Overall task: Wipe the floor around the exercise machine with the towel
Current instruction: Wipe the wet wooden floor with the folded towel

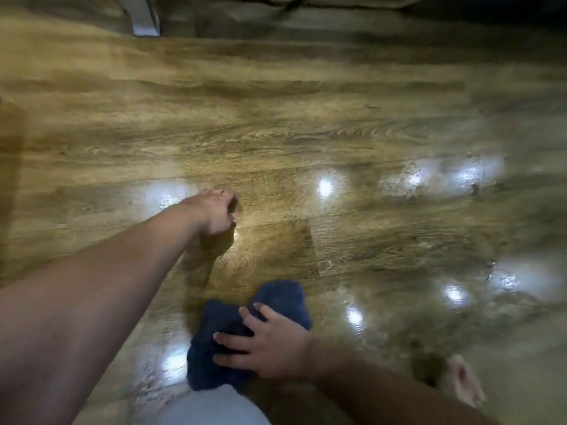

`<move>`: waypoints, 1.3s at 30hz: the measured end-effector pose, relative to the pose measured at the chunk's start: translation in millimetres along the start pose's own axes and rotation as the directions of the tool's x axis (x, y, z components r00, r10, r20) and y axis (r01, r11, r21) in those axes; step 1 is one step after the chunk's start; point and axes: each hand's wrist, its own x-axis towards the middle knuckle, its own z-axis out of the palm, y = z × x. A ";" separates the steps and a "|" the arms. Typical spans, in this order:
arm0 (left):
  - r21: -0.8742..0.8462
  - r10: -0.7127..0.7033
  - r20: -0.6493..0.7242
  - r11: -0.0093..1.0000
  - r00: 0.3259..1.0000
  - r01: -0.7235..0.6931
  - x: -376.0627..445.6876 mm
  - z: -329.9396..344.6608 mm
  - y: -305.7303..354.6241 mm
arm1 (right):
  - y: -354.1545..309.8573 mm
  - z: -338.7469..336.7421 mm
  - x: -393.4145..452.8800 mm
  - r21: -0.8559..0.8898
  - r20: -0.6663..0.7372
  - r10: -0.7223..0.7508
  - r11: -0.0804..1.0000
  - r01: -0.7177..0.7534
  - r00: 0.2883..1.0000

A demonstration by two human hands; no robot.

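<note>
A dark blue towel (276, 302) lies bunched on the glossy wood-look floor (306, 133) near the bottom middle. My right hand (270, 345) presses down on it with fingers spread and fairly straight, covering its near right part. My left hand (214, 213) is stretched out ahead of the towel and rests on the floor with its fingers curled under, holding nothing. A hand's width of bare floor separates the left hand from the towel. The view is blurred.
A grey metal leg (144, 19) stands at the top left, with a dark cable (276, 4) along the top edge. The floor at the right shines wet with light reflections (454, 176). My bare foot (463, 381) and a light-clothed knee (211, 406) are at the bottom.
</note>
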 end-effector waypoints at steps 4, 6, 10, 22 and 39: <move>0.245 -0.032 0.030 0.969 0.999 0.023 16.3 -12.6 22.0 | 87.1 5.0 -52.8 -0.025 0.085 0.008 1.000 -0.006 0.996; 0.358 -0.095 0.043 0.931 0.995 0.074 23.7 -14.9 43.1 | 121.0 9.7 -90.8 -0.115 0.115 -0.038 0.992 0.052 0.993; 0.390 -0.046 -0.106 0.917 0.993 0.085 40.5 -1.5 100.4 | 154.9 38.3 -166.7 -0.242 0.108 -0.075 0.965 0.100 0.991; -0.158 -0.032 -0.469 0.986 0.882 -0.048 83.6 48.9 183.9 | 262.8 97.6 -191.8 -0.116 -0.209 -0.088 0.991 0.064 0.974; -0.383 -0.066 -0.674 0.883 0.736 -0.271 84.1 47.0 255.9 | 176.2 100.5 -192.0 0.174 -0.271 0.567 0.823 -0.540 0.778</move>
